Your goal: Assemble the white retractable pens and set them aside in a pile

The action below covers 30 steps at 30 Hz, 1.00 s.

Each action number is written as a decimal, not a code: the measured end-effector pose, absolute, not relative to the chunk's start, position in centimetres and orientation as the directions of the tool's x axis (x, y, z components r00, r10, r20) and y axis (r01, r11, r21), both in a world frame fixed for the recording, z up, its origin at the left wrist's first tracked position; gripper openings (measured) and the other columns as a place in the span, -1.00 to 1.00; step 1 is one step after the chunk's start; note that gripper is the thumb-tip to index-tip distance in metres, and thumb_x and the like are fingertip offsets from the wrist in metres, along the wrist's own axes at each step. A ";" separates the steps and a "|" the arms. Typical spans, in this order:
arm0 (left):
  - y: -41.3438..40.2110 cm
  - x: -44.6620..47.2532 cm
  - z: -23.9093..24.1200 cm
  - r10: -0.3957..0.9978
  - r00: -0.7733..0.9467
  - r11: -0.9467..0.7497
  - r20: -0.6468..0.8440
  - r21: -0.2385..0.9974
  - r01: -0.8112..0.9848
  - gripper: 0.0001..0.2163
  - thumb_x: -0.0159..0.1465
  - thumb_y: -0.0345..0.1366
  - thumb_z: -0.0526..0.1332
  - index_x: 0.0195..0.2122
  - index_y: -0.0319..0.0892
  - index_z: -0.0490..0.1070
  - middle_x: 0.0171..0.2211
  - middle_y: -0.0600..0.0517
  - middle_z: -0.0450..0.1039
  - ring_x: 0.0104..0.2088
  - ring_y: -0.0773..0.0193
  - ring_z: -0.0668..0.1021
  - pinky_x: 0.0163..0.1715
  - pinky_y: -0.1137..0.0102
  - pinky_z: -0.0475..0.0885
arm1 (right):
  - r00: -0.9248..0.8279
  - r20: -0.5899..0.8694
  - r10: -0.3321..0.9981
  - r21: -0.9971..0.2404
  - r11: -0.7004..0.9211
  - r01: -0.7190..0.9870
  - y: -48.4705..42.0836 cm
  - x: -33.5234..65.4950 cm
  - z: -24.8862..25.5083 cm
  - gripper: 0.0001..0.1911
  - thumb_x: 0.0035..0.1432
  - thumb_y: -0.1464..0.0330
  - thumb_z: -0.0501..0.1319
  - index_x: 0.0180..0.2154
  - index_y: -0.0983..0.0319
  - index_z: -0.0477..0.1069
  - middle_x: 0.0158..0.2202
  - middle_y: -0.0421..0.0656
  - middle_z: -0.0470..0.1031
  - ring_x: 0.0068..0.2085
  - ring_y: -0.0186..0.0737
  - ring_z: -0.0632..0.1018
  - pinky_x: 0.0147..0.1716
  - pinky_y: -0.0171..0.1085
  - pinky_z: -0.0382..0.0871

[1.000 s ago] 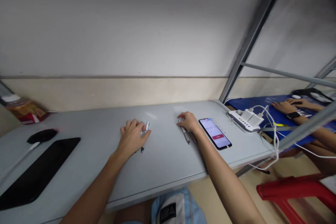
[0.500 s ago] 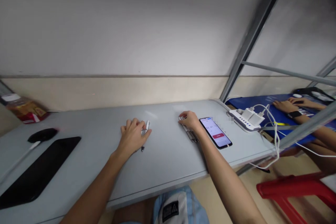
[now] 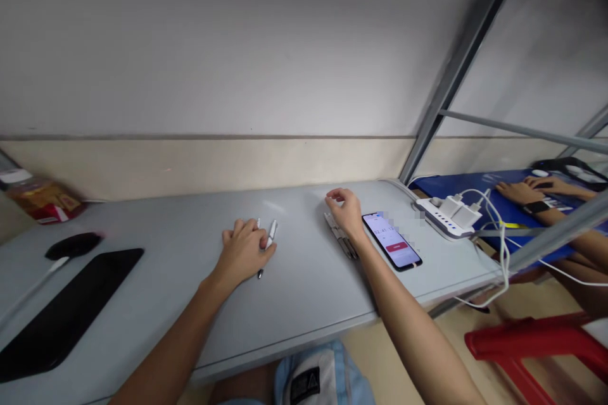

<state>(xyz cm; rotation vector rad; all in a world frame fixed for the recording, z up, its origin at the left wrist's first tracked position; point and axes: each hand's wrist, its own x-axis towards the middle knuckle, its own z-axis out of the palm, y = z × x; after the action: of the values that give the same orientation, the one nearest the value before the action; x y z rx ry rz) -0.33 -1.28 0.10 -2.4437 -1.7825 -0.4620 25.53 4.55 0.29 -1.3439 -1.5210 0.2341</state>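
Note:
My left hand (image 3: 244, 247) rests on the desk with its fingers curled over white pens. One white pen (image 3: 272, 234) sticks out between thumb and forefinger, and a dark pen tip (image 3: 260, 273) shows below the palm. How many pens lie beneath is hidden. To the right, my right hand (image 3: 346, 210) is raised slightly off the surface, thumb and fingers loosely apart, with nothing seen between them. Just under and left of its wrist, several grey-white pens (image 3: 339, 237) lie side by side, partly covered by the hand and forearm.
A lit phone (image 3: 392, 242) lies right of my right forearm, with a power strip (image 3: 446, 218) and white cables beyond. On the left are a black tablet-like slab (image 3: 71, 310), a black round object (image 3: 73, 245) and a jar (image 3: 42, 197). Another person's hands (image 3: 517, 193) rest at the blue table.
My right hand has lifted off the upper ends of the pens and its fingers have loosened. My left hand has shifted slightly, exposing more of the white pen.

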 end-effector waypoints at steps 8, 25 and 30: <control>-1.1 0.1 0.8 0.852 0.276 -0.401 0.444 0.216 0.890 -0.76 0.33 -0.16 -0.01 -0.35 -0.13 0.35 -0.30 -0.01 0.45 -0.21 0.15 0.40 -0.23 0.28 0.23 | -0.352 0.571 0.742 -0.461 0.644 0.610 1.7 21.3 0.5 -0.47 0.06 0.31 0.32 0.09 0.04 0.33 0.07 -0.07 0.32 0.06 0.02 0.26 0.03 0.02 0.20; -0.8 -0.6 1.1 0.807 0.352 -0.476 0.475 0.170 0.863 -0.71 0.40 -0.21 -0.14 -0.21 -0.14 0.34 -0.28 -0.03 0.44 -0.24 0.16 0.42 -0.20 0.29 0.23 | -0.272 0.170 0.947 -0.954 0.228 0.196 1.4 20.7 1.1 -0.57 0.20 0.05 0.08 -0.49 0.25 0.35 -0.62 -0.30 0.20 -0.57 -0.40 0.22 -0.55 -0.37 0.05; -0.9 -0.5 1.3 0.805 0.363 -0.471 0.470 0.135 0.872 -0.72 0.40 -0.24 -0.16 -0.23 -0.14 0.32 -0.30 -0.03 0.44 -0.24 0.15 0.38 -0.20 0.26 0.19 | -0.393 -0.133 0.910 -0.991 -0.128 0.039 1.4 21.1 1.5 -0.49 0.16 -0.06 0.07 -0.47 0.26 0.37 -0.60 -0.27 0.25 -0.60 -0.41 0.24 -0.62 -0.39 0.01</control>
<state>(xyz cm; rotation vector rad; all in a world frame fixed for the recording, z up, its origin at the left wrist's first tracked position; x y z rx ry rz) -0.55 -0.94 1.31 -2.4768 -1.5345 -0.7317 21.08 1.41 1.55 -1.0983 -1.4476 1.6040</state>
